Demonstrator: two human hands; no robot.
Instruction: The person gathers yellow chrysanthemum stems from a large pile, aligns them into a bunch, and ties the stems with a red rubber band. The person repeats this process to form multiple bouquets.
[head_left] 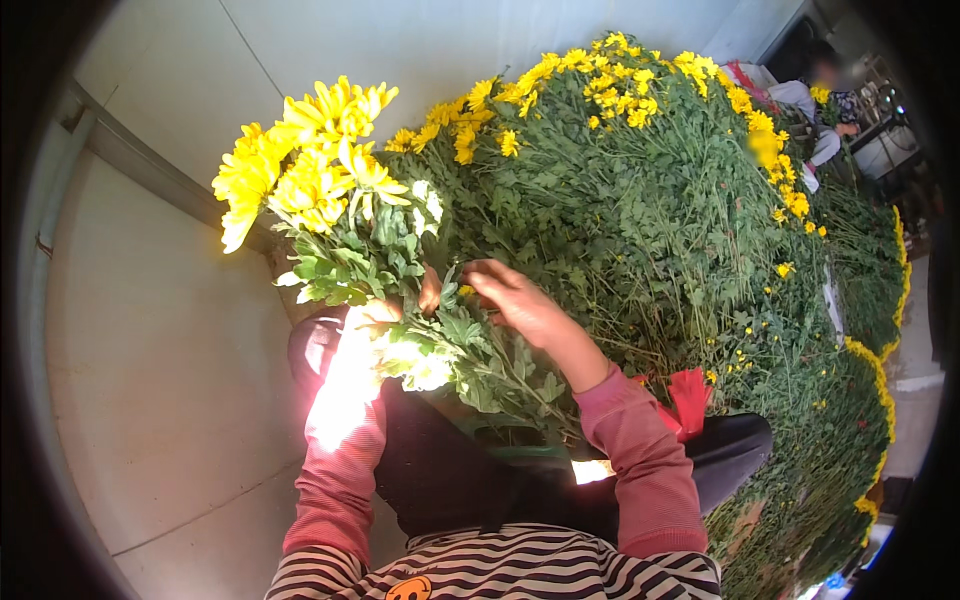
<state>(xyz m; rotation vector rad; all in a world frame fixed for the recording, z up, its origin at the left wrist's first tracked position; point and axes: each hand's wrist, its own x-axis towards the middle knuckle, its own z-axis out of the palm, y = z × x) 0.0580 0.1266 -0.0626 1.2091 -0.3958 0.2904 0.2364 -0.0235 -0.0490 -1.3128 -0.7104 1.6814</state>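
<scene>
My left hand (365, 330), glaring in sunlight, grips a leafy bunch of yellow chrysanthemums (305, 180); its heads point up and left, its stems slant down to the right across my lap. My right hand (515, 300) is beside the bunch at the right, fingers loosely curved and apart near the leaves. A large heap of cut chrysanthemums (620, 210) lies behind and to the right, green stems inward and yellow heads along its edges. A red plastic bundle (685, 400) lies by my right forearm.
A pale wall (430, 50) stands behind the heap. Tiled surface (170, 380) and a metal edge (120, 140) are at the left. A co-worker (830, 110) sits at the upper right beside more flowers. Another flower pile (860, 270) extends along the right.
</scene>
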